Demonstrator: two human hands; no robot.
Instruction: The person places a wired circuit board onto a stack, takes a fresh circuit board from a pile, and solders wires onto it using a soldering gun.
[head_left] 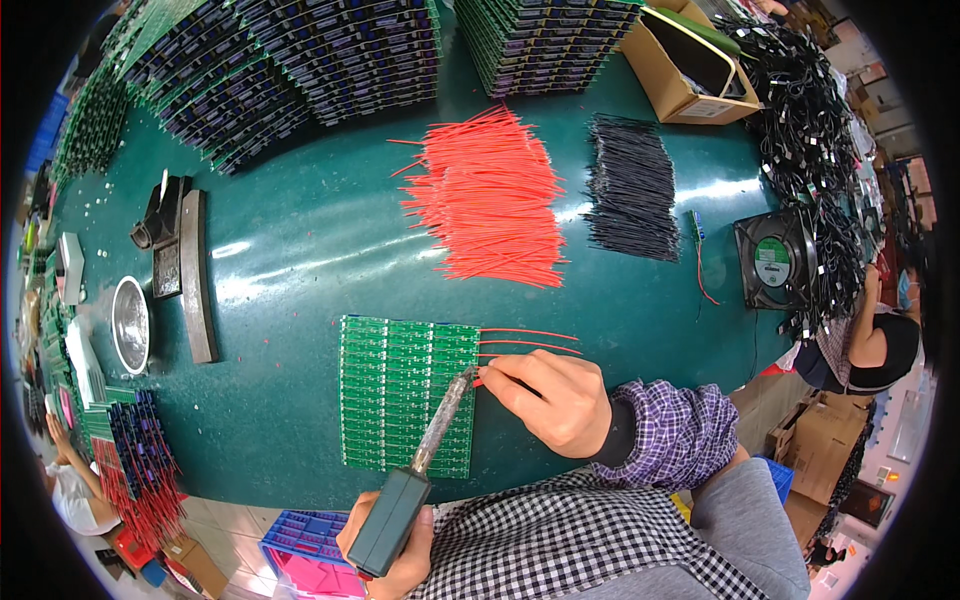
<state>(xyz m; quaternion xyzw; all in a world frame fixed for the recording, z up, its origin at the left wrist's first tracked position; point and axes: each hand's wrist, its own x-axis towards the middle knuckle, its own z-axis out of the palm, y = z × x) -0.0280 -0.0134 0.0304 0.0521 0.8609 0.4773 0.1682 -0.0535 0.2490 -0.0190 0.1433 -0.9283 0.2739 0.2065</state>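
A soldering iron [425, 455] was gripped in the left hand [395, 545], its tip at the green circuit-board panel [405, 390]; a red wire [482, 379] was pinched by the right hand [555, 400].

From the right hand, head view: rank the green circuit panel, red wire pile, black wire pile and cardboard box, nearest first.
1. Green circuit panel, just left of the right hand.
2. Red wire pile, above it.
3. Black wire pile, upper right.
4. Cardboard box, far top right.
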